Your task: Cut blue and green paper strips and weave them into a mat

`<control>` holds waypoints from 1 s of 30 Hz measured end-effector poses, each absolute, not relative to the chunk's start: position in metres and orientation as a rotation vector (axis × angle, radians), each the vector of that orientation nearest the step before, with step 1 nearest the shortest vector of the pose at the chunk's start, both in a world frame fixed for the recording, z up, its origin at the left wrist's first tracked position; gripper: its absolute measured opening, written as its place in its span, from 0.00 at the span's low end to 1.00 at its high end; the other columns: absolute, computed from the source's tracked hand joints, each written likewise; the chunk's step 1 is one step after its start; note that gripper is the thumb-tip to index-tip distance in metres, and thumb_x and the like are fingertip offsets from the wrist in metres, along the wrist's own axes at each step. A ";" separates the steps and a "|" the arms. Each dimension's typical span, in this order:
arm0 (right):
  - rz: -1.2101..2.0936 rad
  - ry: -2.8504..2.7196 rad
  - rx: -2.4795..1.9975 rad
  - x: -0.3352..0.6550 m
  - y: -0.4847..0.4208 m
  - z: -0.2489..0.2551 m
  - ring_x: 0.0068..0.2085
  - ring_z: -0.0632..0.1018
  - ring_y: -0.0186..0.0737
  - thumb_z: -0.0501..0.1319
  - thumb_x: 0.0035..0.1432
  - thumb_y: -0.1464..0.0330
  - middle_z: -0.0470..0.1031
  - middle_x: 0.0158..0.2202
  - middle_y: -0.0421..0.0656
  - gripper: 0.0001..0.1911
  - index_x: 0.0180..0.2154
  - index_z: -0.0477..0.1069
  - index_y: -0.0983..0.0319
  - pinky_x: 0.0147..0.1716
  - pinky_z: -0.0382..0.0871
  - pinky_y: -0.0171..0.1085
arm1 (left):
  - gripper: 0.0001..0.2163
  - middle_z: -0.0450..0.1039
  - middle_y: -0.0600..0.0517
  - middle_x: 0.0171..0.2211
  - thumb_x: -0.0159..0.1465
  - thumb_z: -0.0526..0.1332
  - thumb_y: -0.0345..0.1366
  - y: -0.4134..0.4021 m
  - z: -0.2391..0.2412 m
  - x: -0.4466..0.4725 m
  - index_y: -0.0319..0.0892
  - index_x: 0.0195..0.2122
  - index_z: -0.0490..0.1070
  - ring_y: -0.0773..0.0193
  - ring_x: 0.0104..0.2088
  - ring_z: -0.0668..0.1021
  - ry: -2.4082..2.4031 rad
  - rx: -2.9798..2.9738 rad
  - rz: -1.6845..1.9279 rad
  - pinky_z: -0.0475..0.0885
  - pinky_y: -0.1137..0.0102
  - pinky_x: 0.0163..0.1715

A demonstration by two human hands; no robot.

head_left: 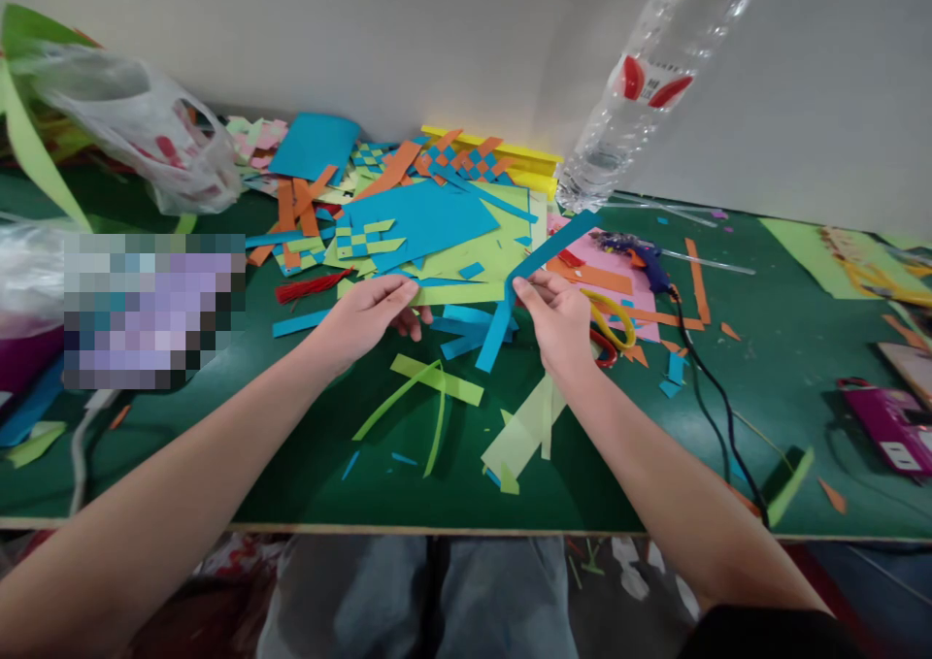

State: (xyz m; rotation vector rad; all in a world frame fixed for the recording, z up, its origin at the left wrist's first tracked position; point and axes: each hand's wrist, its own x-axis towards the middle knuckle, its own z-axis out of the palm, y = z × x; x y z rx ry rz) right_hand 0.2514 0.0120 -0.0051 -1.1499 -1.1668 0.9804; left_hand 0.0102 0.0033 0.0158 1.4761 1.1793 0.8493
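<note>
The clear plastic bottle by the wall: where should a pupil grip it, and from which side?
Around the bottle at its label, probably from the right: its body is long and rounded, that height clears the glue gun near its base, and only wall shows on that side.

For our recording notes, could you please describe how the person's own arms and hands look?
The left hand and right hand are ungloved, with no rings or watch visible. A black sleeve shows high on the right arm; none shows on the left arm.
</note>
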 end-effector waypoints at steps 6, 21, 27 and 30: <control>0.893 -1.238 -1.185 0.251 0.010 -0.003 0.34 0.82 0.39 0.67 0.53 0.58 0.81 0.30 0.40 0.12 0.34 0.74 0.59 0.36 0.78 0.40 | 0.15 0.77 0.49 0.29 0.69 0.53 0.45 0.002 0.020 0.012 0.41 0.29 0.67 0.69 0.22 0.74 1.211 1.485 0.815 0.69 0.72 0.26; 0.854 -1.249 -1.199 0.253 0.008 -0.002 0.30 0.80 0.38 0.66 0.54 0.59 0.79 0.29 0.40 0.11 0.35 0.74 0.58 0.32 0.75 0.39 | 0.16 0.76 0.51 0.24 0.67 0.55 0.43 0.000 0.024 0.012 0.42 0.25 0.70 0.69 0.19 0.71 1.362 1.602 0.792 0.69 0.71 0.25; 0.892 -1.234 -1.188 0.254 0.011 -0.003 0.29 0.79 0.37 0.67 0.53 0.59 0.79 0.29 0.39 0.10 0.34 0.73 0.59 0.31 0.74 0.38 | 0.16 0.76 0.51 0.25 0.67 0.55 0.44 0.002 0.023 0.011 0.41 0.25 0.70 0.70 0.19 0.70 1.345 1.589 0.796 0.67 0.71 0.26; 0.899 -1.234 -1.174 0.254 0.012 -0.004 0.29 0.79 0.37 0.67 0.53 0.59 0.79 0.28 0.39 0.10 0.33 0.73 0.59 0.31 0.74 0.38 | 0.16 0.75 0.51 0.24 0.67 0.56 0.43 0.002 0.022 0.011 0.41 0.25 0.69 0.70 0.19 0.70 1.323 1.514 0.830 0.66 0.72 0.25</control>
